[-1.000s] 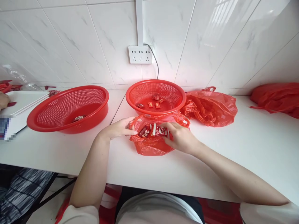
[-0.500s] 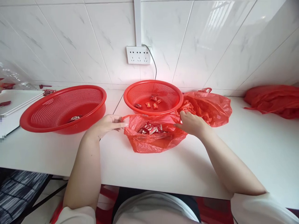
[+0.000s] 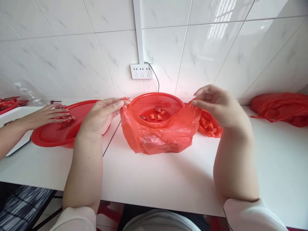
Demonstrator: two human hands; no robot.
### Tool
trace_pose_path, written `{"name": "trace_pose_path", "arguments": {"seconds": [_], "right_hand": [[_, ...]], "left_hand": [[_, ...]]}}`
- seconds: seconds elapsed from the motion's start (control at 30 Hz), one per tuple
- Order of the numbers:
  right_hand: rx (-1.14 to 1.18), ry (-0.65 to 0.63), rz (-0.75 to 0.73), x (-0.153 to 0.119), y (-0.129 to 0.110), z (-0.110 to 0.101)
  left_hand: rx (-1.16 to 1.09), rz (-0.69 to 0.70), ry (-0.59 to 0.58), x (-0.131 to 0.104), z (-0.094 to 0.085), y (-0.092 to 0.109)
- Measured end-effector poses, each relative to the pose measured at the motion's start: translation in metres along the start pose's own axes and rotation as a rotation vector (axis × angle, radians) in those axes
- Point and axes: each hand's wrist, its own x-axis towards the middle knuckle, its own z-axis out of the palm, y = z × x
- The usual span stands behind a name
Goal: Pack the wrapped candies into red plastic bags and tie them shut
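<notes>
A red plastic bag [image 3: 158, 139] is stretched between my two hands in front of the round red basket. My left hand [image 3: 98, 115] pinches its left top corner. My right hand [image 3: 214, 104] grips the right top corner, with some fingers raised. The bag's front wall hides most of what lies inside. Behind it, the red basket [image 3: 156, 95] holds several small wrapped candies [image 3: 157, 114]. To my right hand's lower left, another crumpled red bag [image 3: 210, 125] lies partly hidden behind my hand and the held bag.
At left, another person's hand [image 3: 51, 115] is over a second red basket [image 3: 79, 107], dropping or holding red packets. A white tray [image 3: 9, 119] and red packets stand beyond. A bundle of red bags [image 3: 281, 109] lies far right. A power socket [image 3: 141, 71] is on the wall.
Both my hands have lifted the bag's top corners up and apart, so its front wall now covers the contents. Another person's hand has come in over the left basket.
</notes>
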Motion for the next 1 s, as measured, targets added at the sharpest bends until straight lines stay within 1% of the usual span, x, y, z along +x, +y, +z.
{"name": "trace_pose_path", "arguments": {"seconds": [0.07,0.1,0.13,0.2,0.23,0.27,0.3,0.33,0.37,0.43,0.47,0.5,0.53,0.57,0.6,0.67,0.73,0.8,0.87,0.93,1.0], "right_hand": [[0.349,0.091,-0.163,0.001,-0.007,0.001],[0.456,0.135,-0.237,0.002,-0.009,0.003],[0.506,0.189,-0.306,0.002,-0.009,0.007],[0.469,0.306,-0.416,0.003,-0.008,0.017],[0.423,0.342,-0.451,0.003,-0.008,0.023],[0.385,0.351,-0.478,0.003,-0.008,0.03],[0.362,0.329,-0.5,0.002,-0.009,0.038],[0.344,0.274,-0.517,0.0,-0.011,0.046],[0.32,0.192,-0.537,-0.002,-0.014,0.054],[0.223,-0.025,-0.598,-0.007,-0.022,0.069],[0.157,-0.127,-0.634,-0.01,-0.027,0.075],[0.095,-0.199,-0.667,-0.012,-0.03,0.079],[0.044,-0.233,-0.687,-0.013,-0.033,0.081],[0.009,-0.228,-0.69,-0.013,-0.034,0.082],[-0.015,-0.198,-0.669,-0.013,-0.034,0.081],[-0.04,-0.152,-0.577,-0.011,-0.03,0.076],[-0.038,-0.188,-0.478,-0.009,-0.025,0.071],[-0.02,-0.256,-0.405,-0.007,-0.021,0.069],[-0.002,-0.272,-0.366,-0.006,-0.019,0.069],[0.01,-0.2,-0.351,-0.004,-0.017,0.069],[0.023,-0.077,-0.344,-0.002,-0.015,0.068]], "left_hand": [[-0.098,0.069,-0.049,0.004,0.009,0.011],[-0.135,0.101,-0.075,0.005,0.013,0.014],[-0.167,0.132,-0.098,0.006,0.016,0.016],[-0.224,0.187,-0.149,0.007,0.022,0.017],[-0.241,0.2,-0.186,0.007,0.025,0.015],[-0.243,0.2,-0.229,0.006,0.029,0.014],[-0.225,0.185,-0.282,0.005,0.034,0.012],[-0.179,0.149,-0.35,0.003,0.04,0.01],[-0.111,0.106,-0.431,0.001,0.047,0.009],[0.051,0.042,-0.583,-0.004,0.063,0.007],[0.102,0.072,-0.613,-0.007,0.071,0.006],[0.135,0.097,-0.605,-0.008,0.077,0.005],[0.131,0.102,-0.594,-0.009,0.081,0.003],[0.098,0.082,-0.569,-0.008,0.083,0.001],[0.051,0.032,-0.545,-0.007,0.083,-0.002],[-0.033,-0.086,-0.509,-0.004,0.078,-0.006],[-0.037,-0.145,-0.486,-0.001,0.071,-0.009],[-0.015,-0.148,-0.483,0.001,0.067,-0.011],[-0.037,-0.156,-0.491,0.001,0.066,-0.011],[-0.104,-0.193,-0.492,0.002,0.068,-0.013],[-0.178,-0.243,-0.476,0.004,0.069,-0.015]]}}
